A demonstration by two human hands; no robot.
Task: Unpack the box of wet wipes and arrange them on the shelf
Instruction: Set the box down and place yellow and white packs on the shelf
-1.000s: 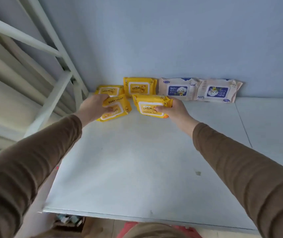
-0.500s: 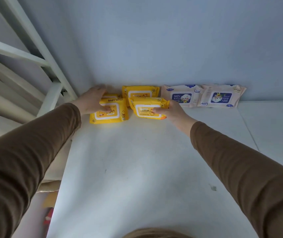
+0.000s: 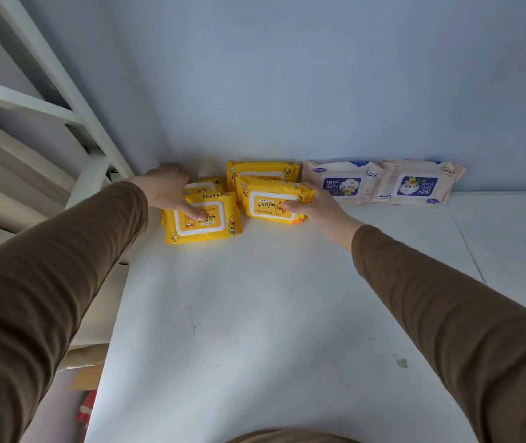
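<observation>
Head view, single frame.

Shelf [image 3: 255, 330]: a white, flat surface, seen from above and set against a pale blue wall [image 3: 287, 75]. A white metal frame [image 3: 63, 91] is seen at the left edge.

Front left yellow pack [image 3: 202, 219]: laid flat near the back left corner, label up, "BABY WIPES" readable. It is overlapped onto the rear left yellow pack [image 3: 205, 185], of which only the far edge is shown.

Left hand [image 3: 169, 190]: spread flat and open over both left packs, palm down. The thumb is pressed onto the front pack's white lid – nothing is gripped – and the fingers are reached toward the wall.

Front right yellow pack [image 3: 271, 199]: tilted, its far edge raised against the rear right yellow pack [image 3: 263, 171], which is stood leaning on the wall. The label is turned upside down to the camera.

Right hand [image 3: 314, 204]: closed on the right end of the front right pack, thumb laid on the top face, the fingers hidden behind the end (whether the near edge is lifted off the shelf cannot be told).

Two cream packs with blue labels – the left cream pack [image 3: 341, 182] and the right cream pack [image 3: 418, 183] – are leaned against the wall just right of the yellow group, side by side and touching. The right one's label is inverted.

Brown sleeves [image 3: 446, 314] are worn on both arms.

A cardboard piece [image 3: 86, 377] is glimpsed below the shelf's left edge; no more of it can be made out.
</observation>
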